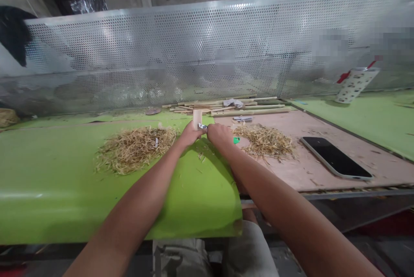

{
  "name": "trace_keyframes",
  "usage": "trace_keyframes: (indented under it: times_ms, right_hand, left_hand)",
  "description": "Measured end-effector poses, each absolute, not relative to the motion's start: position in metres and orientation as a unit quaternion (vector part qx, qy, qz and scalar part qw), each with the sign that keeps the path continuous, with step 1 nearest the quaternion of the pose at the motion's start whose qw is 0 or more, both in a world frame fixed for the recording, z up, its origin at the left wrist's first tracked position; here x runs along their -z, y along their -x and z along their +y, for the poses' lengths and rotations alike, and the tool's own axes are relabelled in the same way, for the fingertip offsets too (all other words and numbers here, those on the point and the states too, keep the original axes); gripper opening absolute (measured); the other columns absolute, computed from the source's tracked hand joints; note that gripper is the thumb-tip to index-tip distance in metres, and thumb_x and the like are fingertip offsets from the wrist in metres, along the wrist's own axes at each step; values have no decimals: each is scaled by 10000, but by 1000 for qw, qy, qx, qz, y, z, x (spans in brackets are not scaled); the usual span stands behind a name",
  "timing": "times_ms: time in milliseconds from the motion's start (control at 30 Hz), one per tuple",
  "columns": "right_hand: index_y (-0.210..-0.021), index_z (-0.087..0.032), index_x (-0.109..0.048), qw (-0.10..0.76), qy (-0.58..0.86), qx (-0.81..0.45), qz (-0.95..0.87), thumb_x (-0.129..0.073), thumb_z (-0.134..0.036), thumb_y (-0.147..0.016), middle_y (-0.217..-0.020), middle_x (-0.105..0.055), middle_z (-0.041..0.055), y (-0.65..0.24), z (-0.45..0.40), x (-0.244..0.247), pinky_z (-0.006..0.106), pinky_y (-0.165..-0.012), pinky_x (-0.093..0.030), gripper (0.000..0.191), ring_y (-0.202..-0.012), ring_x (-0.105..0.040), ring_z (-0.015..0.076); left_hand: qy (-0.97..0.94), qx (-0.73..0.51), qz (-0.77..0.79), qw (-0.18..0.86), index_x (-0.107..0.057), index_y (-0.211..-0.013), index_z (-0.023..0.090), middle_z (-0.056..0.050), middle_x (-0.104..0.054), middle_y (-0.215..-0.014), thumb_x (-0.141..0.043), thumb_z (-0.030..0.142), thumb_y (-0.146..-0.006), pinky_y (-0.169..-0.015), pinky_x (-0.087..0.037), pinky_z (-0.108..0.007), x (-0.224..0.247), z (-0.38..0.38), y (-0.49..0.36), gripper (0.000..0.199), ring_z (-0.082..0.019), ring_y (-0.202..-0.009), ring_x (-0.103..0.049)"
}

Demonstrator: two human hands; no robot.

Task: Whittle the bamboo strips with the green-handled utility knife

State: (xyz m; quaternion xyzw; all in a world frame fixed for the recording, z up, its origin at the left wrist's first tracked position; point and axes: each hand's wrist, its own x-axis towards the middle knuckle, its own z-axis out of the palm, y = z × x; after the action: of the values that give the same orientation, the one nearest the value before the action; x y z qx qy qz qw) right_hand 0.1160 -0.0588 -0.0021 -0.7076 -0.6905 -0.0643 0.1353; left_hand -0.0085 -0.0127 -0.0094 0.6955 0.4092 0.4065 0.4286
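Note:
My left hand (190,133) is closed around the lower part of a pale, flat wooden piece (197,118), which stands upright above my fingers. My right hand (220,133) is closed beside it on a small metal-bladed tool (202,126); its handle is hidden in my fist. The metal lies against or very near the piece, and I cannot tell whether it is cutting. A bright green bit (236,140) shows just right of my right hand, but whether it belongs to the tool is unclear. Both hands are over the green sheet (194,190).
Piles of shavings lie left (136,149) and right (268,141). Behind my hands are bamboo sticks (258,112) and a perforated metal screen (181,52). A phone (336,156) rests on the pinkish board (304,173). A patterned tumbler (357,85) with a red straw stands at the right.

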Motion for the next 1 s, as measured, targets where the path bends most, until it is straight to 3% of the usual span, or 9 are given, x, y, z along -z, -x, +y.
trace_keyframes:
  times_ms: [333, 533, 833, 1000]
  right_hand:
    - [-1006, -129, -682, 167, 717, 61, -674, -376, -230, -916, -958, -693, 175, -126, -52, -1, 292, -722, -466, 334, -888, -666, 242]
    - [-997, -156, -685, 161, 721, 67, -671, -414, -339, -890, -955, -697, 167, -137, -48, 2, 308, -715, -469, 345, -881, -667, 254]
    - [-1023, -161, -685, 145, 720, 61, -676, -416, -357, -885, -983, -698, 156, -141, -45, 2, 293, -739, -464, 360, -905, -660, 241]
    - [-1045, -174, -684, 123, 683, 50, -718, -430, -354, -870, -994, -701, 141, -139, -45, 4, 290, -744, -460, 358, -913, -658, 238]
  left_hand:
    - [-624, -443, 425, 484, -547, -848, 150, 27, -519, -586, -759, 313, -667, -435, -336, -204, 12, -17, -3, 324, -64, -456, -443]
    - [-599, -420, 429, 530, -582, -915, 147, -54, -596, -730, -611, 278, -817, -481, -442, -243, 2, -26, -1, 166, -102, -526, -524]
    - [-604, -395, 413, 555, -540, -950, 143, -11, -562, -703, -605, 182, -808, -497, -466, -236, -2, -27, 2, 162, -93, -523, -558]
    - [-644, -383, 400, 527, -497, -886, 159, 32, -553, -639, -756, 189, -663, -429, -388, -183, 5, -21, 2, 343, -52, -444, -502]
